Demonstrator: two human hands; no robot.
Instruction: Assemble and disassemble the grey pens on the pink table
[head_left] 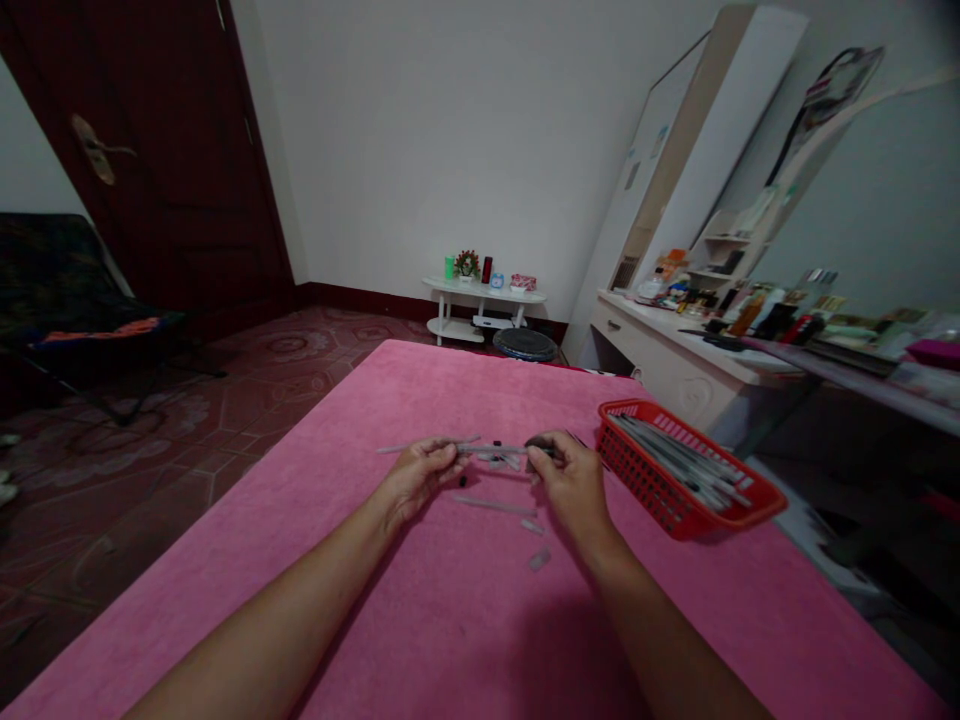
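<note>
thin rod, one: we are pinching it in left hand and right hand, over pink cloth, at our twelve o'clock; seemingly unfinished, loose pieces lying at its six o'clock, red basket holding sticks at its three.

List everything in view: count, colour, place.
held rod: 1, grey, between hands
loose pieces: several, pale, on cloth
rods: many, grey, in basket
basket: 1, red, cloth's right
cloth: 1, pink, beneath hands
stand: 1, white, back wall
trinkets: several, mixed, on stand
round object: 1, dark, before stand
dresser: 1, white, right
bottles: several, mixed, on dresser
cabinet: 1, white, back right
door: 1, dark red, back left
chair: 1, dark, left
tiles: many, reddish, floor
left hand: 1, bare, holding rod
right hand: 1, bare, holding rod
</note>
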